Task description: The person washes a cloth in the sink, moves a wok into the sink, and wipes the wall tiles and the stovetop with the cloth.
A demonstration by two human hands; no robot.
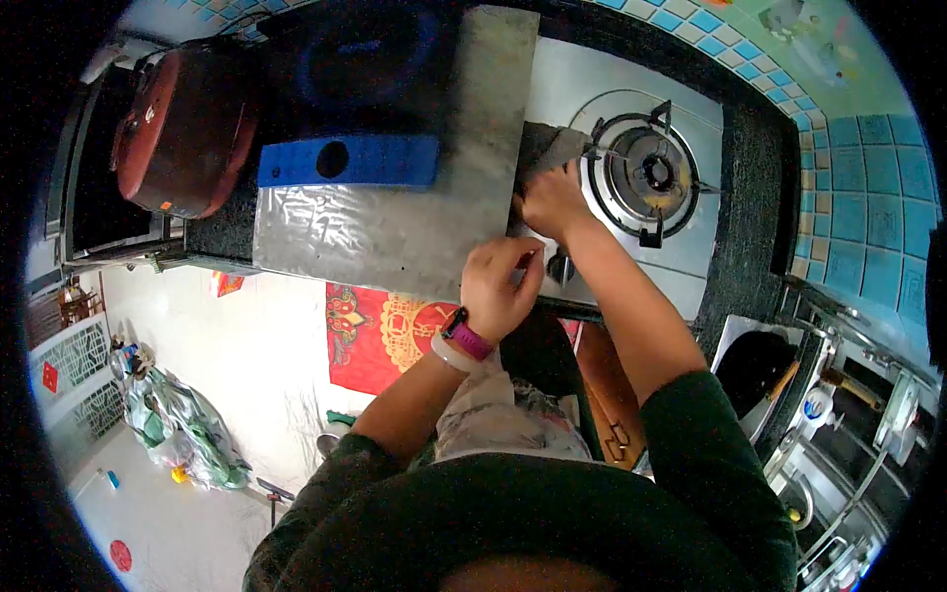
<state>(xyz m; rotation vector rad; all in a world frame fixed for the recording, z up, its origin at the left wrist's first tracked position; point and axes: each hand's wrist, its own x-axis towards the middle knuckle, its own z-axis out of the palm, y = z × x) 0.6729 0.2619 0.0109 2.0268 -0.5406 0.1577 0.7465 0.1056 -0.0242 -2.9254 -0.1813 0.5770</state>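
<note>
My right hand (554, 202) is closed on a dark grey cloth (550, 148), which lies on the steel gas stove (562, 84) left of the burner (653, 170). Its fingertips are partly hidden beside the raised edge of the grey board. Lower and to the left, my left hand (501, 286) hovers by the board's near corner. The fingers are curled, the thumb and forefinger meet at the tips, and I see nothing between them. A dark watch on a purple band (468, 335) and a pale bracelet circle that wrist.
The shiny grey board (395, 232) carries a blue strip with a black circle (345, 161). A dark red cooker (187, 133) stands far left. At the right are a dark pan (755, 370) and a wire dish rack (838, 483). A red mat (360, 340) lies below the counter.
</note>
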